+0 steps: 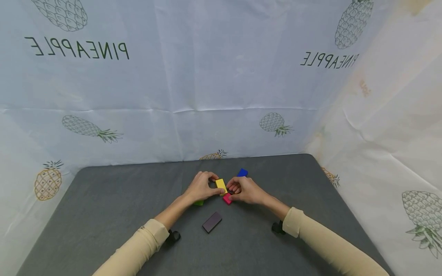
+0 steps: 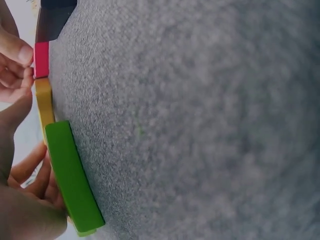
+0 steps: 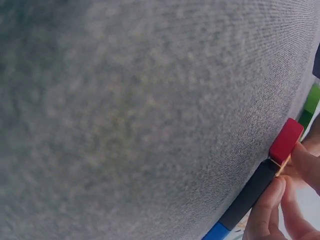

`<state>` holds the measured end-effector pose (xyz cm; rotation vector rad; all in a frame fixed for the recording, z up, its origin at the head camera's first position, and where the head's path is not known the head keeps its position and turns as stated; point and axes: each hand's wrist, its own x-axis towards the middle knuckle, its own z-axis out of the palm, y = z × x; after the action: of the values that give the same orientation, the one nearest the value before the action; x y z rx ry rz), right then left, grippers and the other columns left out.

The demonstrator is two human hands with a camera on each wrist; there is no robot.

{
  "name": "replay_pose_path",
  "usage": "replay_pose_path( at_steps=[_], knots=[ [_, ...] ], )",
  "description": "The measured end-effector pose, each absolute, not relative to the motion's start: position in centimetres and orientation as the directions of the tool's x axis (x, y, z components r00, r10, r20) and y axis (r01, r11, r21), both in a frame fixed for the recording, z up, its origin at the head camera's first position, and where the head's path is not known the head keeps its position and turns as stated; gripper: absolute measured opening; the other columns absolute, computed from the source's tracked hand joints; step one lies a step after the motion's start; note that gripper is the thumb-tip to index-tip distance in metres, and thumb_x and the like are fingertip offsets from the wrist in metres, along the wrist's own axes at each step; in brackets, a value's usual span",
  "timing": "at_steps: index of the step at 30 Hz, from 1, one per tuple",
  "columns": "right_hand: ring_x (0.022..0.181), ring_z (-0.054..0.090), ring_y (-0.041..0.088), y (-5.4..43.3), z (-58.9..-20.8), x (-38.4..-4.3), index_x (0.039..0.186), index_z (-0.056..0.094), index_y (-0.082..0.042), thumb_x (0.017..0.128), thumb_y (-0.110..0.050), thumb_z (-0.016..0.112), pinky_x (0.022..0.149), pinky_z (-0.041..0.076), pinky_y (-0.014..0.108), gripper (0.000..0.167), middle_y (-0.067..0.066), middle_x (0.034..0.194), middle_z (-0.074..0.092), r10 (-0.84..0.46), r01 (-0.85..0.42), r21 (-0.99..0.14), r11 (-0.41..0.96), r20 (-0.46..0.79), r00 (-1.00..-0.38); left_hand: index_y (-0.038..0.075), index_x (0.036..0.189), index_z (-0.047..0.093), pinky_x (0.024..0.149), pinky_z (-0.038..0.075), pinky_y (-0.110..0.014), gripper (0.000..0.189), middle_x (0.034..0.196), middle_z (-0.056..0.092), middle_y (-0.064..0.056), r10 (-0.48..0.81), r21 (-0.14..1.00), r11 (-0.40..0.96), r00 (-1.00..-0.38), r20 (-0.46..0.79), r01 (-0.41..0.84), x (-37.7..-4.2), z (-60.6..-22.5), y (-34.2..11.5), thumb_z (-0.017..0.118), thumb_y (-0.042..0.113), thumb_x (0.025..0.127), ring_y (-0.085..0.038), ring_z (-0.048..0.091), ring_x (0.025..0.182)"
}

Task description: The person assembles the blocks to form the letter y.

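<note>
My left hand [image 1: 199, 188] holds a yellow block [image 1: 221, 185] between thumb and fingers. A red block [image 1: 227, 198] sits at the yellow block's near end. My right hand [image 1: 249, 191] has its thumb at the red block and its fingers curled on the far side. A black block [image 3: 249, 196] runs from the red one beneath the right fingers, with a blue block [image 1: 242, 173] at its other end. Mostly hidden behind the left hand in the head view, a green block [image 2: 75, 177] lies beside the yellow one in the left wrist view.
A dark purple-grey block [image 1: 212, 222] lies apart on the grey tabletop [image 1: 114, 214], nearer the body. Black straps [image 1: 174, 235] show at both wrists. White cloth [image 1: 221, 84] printed with pineapples hangs behind and beside the table.
</note>
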<state>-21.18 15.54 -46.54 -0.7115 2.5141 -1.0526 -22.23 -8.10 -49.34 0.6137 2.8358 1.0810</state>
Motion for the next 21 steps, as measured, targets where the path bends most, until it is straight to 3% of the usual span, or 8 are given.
replay_pose_path(
  at_steps=[5,21],
  knots=[
    [0.094,0.069,0.010,15.67,-46.57,-21.22,0.121,0.075,-0.001,0.094,-0.007,0.084,0.085,0.061,0.022,0.029,0.011,0.109,0.076,-0.571,-0.337,-0.726,0.600,-0.092,-0.816,0.006,0.115,0.080,0.092,0.050,-0.041,0.041,0.109,0.078,-0.009,0.379,0.664,0.659,-0.918,0.113,0.354,-22.44,-49.42,-8.17,0.093,0.033,0.087,-0.021,0.063,0.096],
    [0.096,0.072,0.012,15.78,-46.62,-21.42,0.121,0.077,-0.001,0.094,-0.009,0.084,0.086,0.063,0.025,0.029,0.013,0.111,0.077,-0.586,-0.360,-0.709,0.606,-0.092,-0.805,0.007,0.115,0.080,0.093,0.049,-0.040,0.041,0.108,0.077,-0.008,0.371,0.673,0.659,-0.923,0.099,0.337,-22.42,-49.61,-8.19,0.093,0.035,0.088,-0.020,0.061,0.097]
  ],
)
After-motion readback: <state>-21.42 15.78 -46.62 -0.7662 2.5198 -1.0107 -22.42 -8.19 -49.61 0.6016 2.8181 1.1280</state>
